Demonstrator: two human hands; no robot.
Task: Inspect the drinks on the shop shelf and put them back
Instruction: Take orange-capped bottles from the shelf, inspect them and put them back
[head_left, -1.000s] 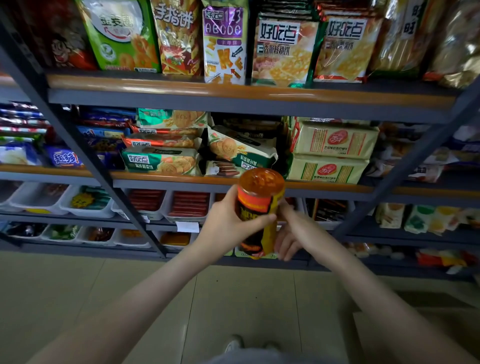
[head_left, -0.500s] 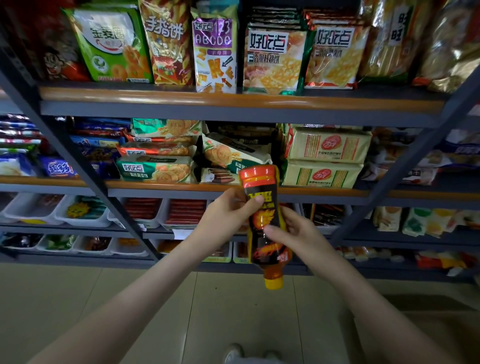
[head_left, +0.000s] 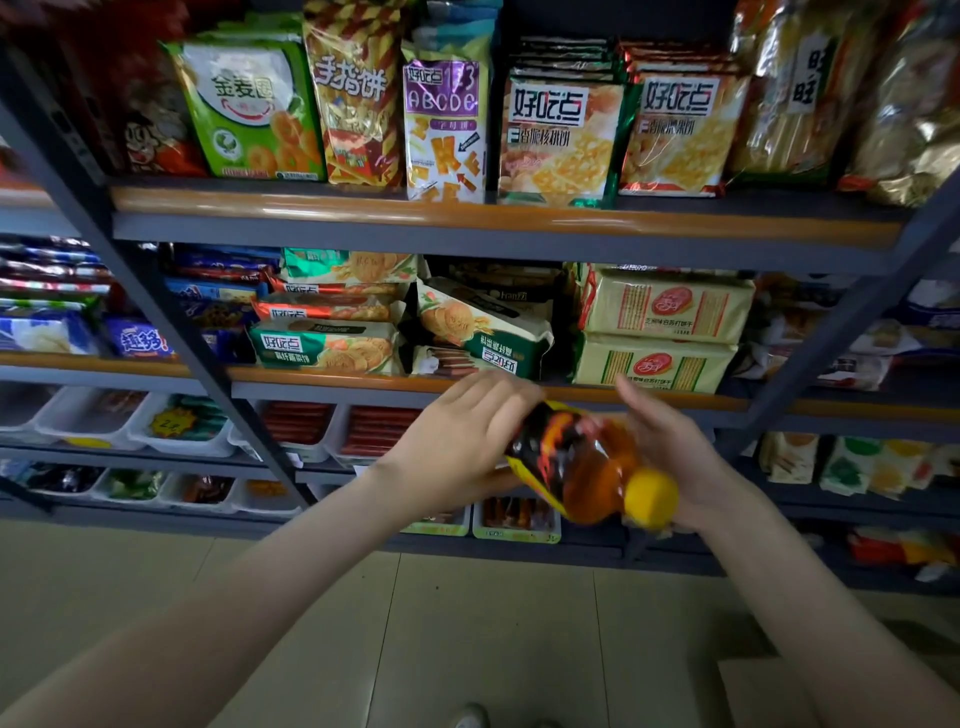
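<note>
Hands (head_left: 566, 447) around tilted drink bottle (head_left: 576, 457)

hands (head_left: 566, 447), tilted drink bottle (head_left: 576, 462), snack shelves (head_left: 467, 228)

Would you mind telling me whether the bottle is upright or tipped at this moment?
Tipped. The bottle lies slanted between the left hand and right hand, its yellow cap pointing down and right.
</note>
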